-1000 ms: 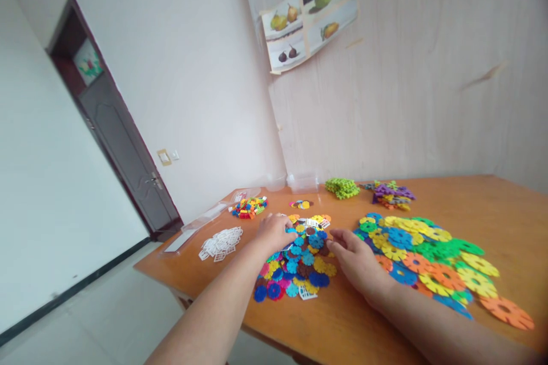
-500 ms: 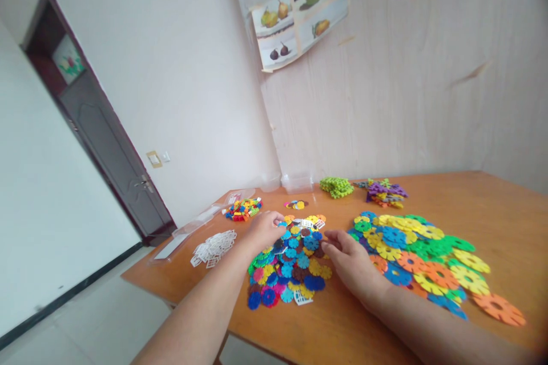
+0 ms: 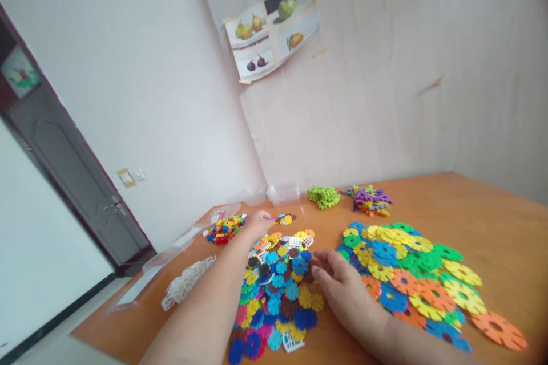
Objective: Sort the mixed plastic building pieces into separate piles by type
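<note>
My left hand (image 3: 259, 222) reaches over to the left end of a small group of discs (image 3: 286, 219). Its fingers are drawn together, with a bit of pink at their tips; what they hold, if anything, is too small to make out. At the right edge of a large heap of small slotted plastic discs (image 3: 280, 282) rests my right hand (image 3: 338, 282). The thumb and forefinger are apart, close to a brown disc, and no held thing shows between them. White window-like pieces (image 3: 295, 241) lie on the heap's far part, and a white fence-like piece (image 3: 293, 342) at its near end.
Large slotted discs (image 3: 428, 285) spread at the right. White plastic pieces (image 3: 188, 282) and coloured building blocks (image 3: 225, 230) lie on the left. Green pieces (image 3: 323, 197), purple pieces (image 3: 372, 199) and a clear container (image 3: 283, 194) stand along the back of the wooden table (image 3: 505, 239).
My left hand has moved from the heap's far edge to the small group of discs behind it. The right hand stays by the heap. The view has swung right.
</note>
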The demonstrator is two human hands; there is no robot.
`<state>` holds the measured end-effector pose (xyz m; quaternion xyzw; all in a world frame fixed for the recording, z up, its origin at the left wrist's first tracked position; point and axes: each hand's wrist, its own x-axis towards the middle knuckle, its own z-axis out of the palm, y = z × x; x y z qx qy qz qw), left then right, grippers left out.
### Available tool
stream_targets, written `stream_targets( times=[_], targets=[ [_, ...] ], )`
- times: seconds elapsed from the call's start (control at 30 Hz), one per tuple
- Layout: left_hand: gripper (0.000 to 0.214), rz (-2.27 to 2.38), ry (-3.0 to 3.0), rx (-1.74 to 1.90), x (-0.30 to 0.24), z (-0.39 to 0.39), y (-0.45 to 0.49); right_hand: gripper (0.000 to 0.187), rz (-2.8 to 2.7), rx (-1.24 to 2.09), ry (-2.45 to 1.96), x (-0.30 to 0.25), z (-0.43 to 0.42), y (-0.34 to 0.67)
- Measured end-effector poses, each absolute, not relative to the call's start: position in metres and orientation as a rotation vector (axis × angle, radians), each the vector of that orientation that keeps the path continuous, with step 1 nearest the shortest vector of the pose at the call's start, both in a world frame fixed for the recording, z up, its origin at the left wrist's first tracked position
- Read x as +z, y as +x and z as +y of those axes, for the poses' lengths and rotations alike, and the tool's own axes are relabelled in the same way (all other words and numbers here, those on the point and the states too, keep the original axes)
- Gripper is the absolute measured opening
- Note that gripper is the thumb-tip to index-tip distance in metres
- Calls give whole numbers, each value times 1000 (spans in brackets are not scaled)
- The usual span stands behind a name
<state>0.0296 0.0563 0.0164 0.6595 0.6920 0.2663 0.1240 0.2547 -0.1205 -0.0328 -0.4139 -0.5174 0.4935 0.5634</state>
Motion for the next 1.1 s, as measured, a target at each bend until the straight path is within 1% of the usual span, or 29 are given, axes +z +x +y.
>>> stream_targets(
  times=[0.1,0.2,0.37,0.53,0.8,1.1],
  targets=[
    [21,2064,1909,733,6,80,36,22,-1214,1169,-952,-32,-122,253],
    [21,2081,1915,711,0,99,42,23,-1247,1104,-1013,-35,-122,253],
    [31,2062,1940,711,-6,118,52,22,-1297,980,-1087,-39,-122,254],
    [34,2028,1967,728,-6,124,58,24,-1330,994,-1092,-36,-125,255],
    [15,1945,2014,647,7,98,47,24,-1324,937,-1152,-31,-126,256],
    [27,1867,2014,466,17,47,17,23,-1382,909,-1137,-31,-125,259]
  ],
)
